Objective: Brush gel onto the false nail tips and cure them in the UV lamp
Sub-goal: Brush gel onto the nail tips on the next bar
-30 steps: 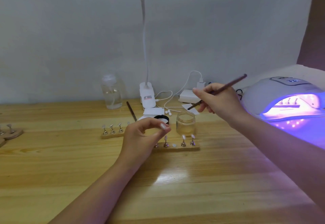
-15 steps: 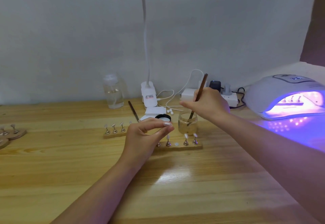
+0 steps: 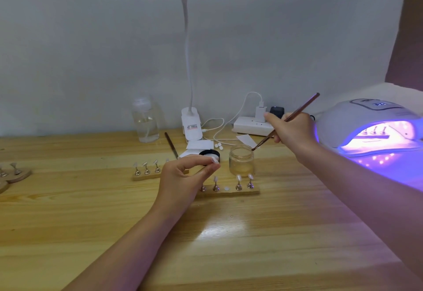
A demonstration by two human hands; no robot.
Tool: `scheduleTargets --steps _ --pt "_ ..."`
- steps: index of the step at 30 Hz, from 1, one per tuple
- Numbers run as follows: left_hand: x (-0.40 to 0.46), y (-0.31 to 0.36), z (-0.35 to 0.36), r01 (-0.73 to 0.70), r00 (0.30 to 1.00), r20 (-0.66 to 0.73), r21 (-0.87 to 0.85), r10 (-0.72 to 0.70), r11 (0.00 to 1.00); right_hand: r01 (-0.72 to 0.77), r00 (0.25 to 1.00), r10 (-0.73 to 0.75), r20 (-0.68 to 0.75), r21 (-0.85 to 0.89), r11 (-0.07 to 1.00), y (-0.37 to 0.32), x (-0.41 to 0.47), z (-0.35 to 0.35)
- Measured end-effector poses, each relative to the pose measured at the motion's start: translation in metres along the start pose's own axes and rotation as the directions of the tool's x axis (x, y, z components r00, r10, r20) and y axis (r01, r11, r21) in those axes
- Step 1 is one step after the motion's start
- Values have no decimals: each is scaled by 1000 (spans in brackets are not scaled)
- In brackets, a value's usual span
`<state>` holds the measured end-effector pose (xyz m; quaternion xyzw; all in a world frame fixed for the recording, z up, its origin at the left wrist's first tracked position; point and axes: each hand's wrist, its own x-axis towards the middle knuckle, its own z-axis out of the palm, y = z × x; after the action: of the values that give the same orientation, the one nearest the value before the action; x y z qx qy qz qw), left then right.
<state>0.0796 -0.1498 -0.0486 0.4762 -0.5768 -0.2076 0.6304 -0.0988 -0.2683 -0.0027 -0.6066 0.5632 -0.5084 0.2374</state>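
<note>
My right hand (image 3: 290, 133) grips a thin brown brush (image 3: 299, 110), its handle tilted up to the right. The brush tip touches the right rim of a small glass jar (image 3: 241, 160) of clear liquid. My left hand (image 3: 183, 176) hovers left of the jar, thumb and forefinger pinching a small nail tip stand that the fingers mostly hide. Just behind it lies a wooden strip (image 3: 231, 192) carrying several nail tips on metal stands, with one bare white spot. The UV lamp (image 3: 357, 121) at the right glows purple, and another strip of tips (image 3: 375, 134) sits inside.
A second strip of tips (image 3: 144, 176) lies to the left, a black gel pot (image 3: 209, 153) and a spare brush (image 3: 171, 144) behind my left hand. Further back stand a clear bottle (image 3: 145, 121), the desk lamp base (image 3: 191, 123) and a power strip (image 3: 251, 126). Round wooden stands (image 3: 16, 174) sit far left.
The brush was swung upright and dipped into the jar, then lifted out; its tip now rests at the jar's rim with the handle tilted right. My left hand has stayed put.
</note>
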Motion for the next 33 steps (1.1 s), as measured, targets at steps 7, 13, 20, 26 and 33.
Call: scheduleTargets --steps 7,13,20,26,33 --pt "0 -3 -1 -21 1000 0 57 21 998 101 994 -84 -68 302 948 -13 -28 2" --pt "1 -4 -1 -30 999 -13 83 31 996 274 929 -368 34 605 748 -23 -76 17" --pt "2 -5 0 -42 999 -30 100 45 994 438 863 -506 4 496 750 -16 -88 24" --pt "2 -7 0 -70 997 -20 91 72 993 448 838 -543 43 514 732 -14 -93 26" --pt "2 -7 0 -73 997 -13 89 75 993 453 845 -534 35 486 747 -12 -91 27"
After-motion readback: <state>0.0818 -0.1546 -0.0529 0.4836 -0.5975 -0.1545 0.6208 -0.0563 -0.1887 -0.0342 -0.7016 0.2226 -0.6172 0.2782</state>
